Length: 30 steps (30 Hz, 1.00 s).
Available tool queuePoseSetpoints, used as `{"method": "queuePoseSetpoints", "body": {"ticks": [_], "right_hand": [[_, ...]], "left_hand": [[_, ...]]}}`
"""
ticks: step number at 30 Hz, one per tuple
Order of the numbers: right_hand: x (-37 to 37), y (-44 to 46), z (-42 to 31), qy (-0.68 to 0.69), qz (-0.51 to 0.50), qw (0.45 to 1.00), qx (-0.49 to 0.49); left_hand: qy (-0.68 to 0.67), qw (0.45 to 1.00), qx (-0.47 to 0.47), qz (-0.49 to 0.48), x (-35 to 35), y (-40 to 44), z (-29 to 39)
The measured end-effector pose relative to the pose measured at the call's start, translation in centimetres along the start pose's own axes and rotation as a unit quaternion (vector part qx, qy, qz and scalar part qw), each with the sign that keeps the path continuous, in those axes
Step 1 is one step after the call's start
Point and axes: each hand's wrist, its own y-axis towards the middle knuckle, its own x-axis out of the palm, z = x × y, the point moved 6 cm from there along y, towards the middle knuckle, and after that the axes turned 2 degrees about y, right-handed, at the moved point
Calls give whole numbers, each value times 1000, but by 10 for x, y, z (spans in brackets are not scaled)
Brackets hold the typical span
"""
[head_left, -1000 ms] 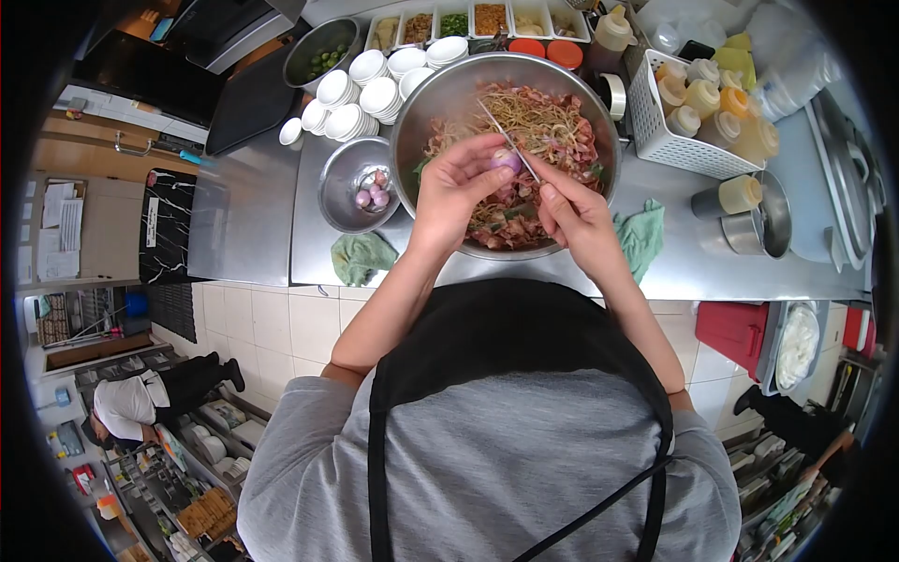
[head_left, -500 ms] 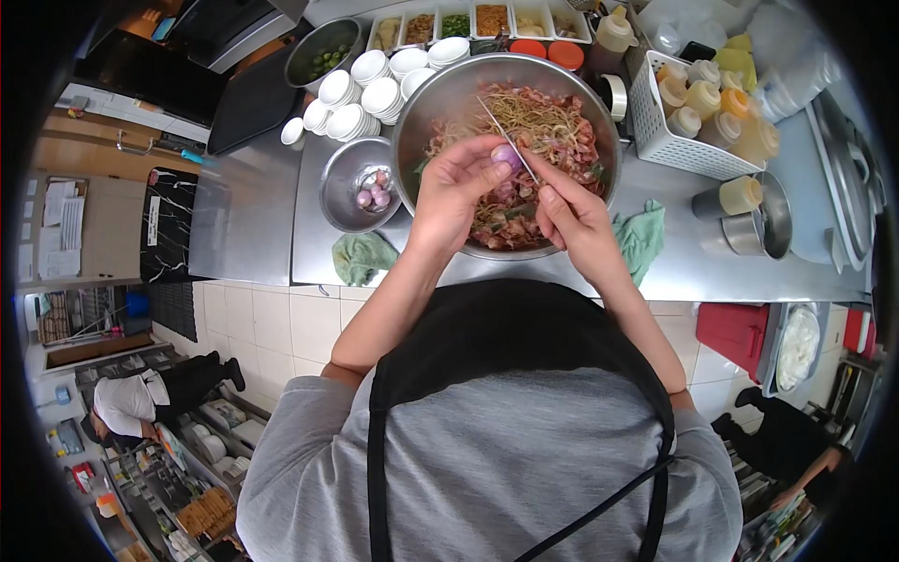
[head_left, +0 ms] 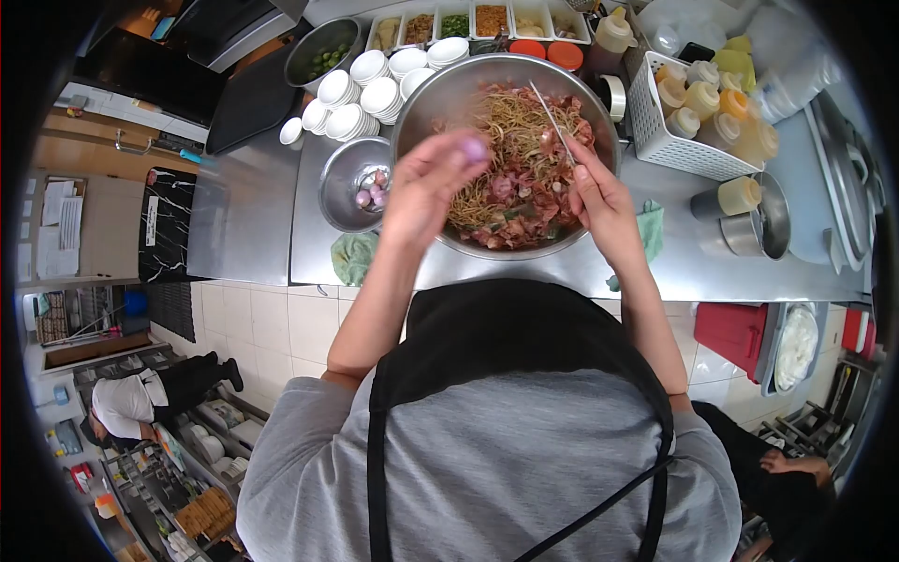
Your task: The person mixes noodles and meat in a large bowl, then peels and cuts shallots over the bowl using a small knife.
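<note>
Head view: the left hand point(head_left: 420, 183), blurred, has a purple onion point(head_left: 473, 149) between its fingers above the large bowl point(head_left: 448, 94); the right hand point(head_left: 605, 201) grips a knife point(head_left: 550, 117). I advise a steady pinch, fingertips clear of its edge.

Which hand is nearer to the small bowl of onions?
Left. The left hand, holding an onion, is beside the small bowl, over the left side of the big bowl; the right hand, holding a knife, is over its right side.
</note>
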Motion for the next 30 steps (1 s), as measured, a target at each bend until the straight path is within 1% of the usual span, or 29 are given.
{"method": "queuePoseSetpoints", "body": {"ticks": [2, 3, 4, 5, 6, 7, 8, 10, 11, 12, 13, 15, 17, 19, 20, 21, 23, 25, 26, 27, 29, 30], "right_hand": [[-5, -2, 7, -26, -12, 999, 20], [-6, -3, 11, -52, -26, 998, 39], [-6, -5, 11, -52, -27, 998, 39], [-6, -7, 11, -54, -36, 997, 40], [-6, -7, 11, -58, -45, 996, 41], [-7, -7, 14, -58, -46, 996, 41], [-8, -6, 19, -40, -46, 998, 32], [-11, -5, 18, -24, -48, 998, 23], [-11, -5, 17, -33, -64, 996, 49], [-11, -5, 17, -44, -79, 993, 75], [-11, -4, 18, -47, -81, 993, 73], [-12, -2, 18, -46, -78, 995, 51], [-14, -3, 15, -54, -74, 995, 46], [-18, -6, 13, -61, -67, 995, 39], [-23, -7, 16, -50, -59, 996, 51], [-27, -8, 18, -38, -50, 996, 64], [-34, -10, 19, -33, -32, 997, 54], [-42, -13, 18, -27, -12, 998, 49], [-46, -14, 17, -22, -1, 999, 49], [-49, -14, 16, -17, 10, 999, 49], [-54, -14, 16, -15, 19, 998, 50], [-56, -14, 16, -13, 28, 998, 52]], "left_hand": [[134, 984, 52, 109, -36, 0, 16], [211, 965, 71, 140, -63, 1, 21], [298, 931, 39, 206, -90, -4, 25], [299, 931, 40, 207, -120, -6, 23], [381, 898, 34, 215, -151, -6, 19], [461, 859, 28, 223, -159, -7, 21], [461, 858, 29, 224, -163, -7, 19], [595, 764, 86, 232, -138, -6, 31], [594, 765, 85, 235, -124, -3, 30], [627, 742, 139, 193, -95, 6, 29], [655, 715, 191, 149, -71, 15, 24], [675, 715, 157, 94, -52, 44, 1], [694, 685, 191, 111, -38, 67, -15], [682, 714, 147, 54, -29, 87, -34], [689, 711, 139, 29, -42, 106, -61], [686, 710, 158, -5, -43, 115, -81], [673, 730, 102, -58, -19, 113, -96], [680, 730, 33, -65, 12, 74, -69], [655, 748, 80, -76, 21, 59, -61], [656, 747, 82, -77, 19, 52, -62], [677, 721, 104, -107, 15, 43, -65], [667, 725, 133, -102, 12, 42, -60]]}}
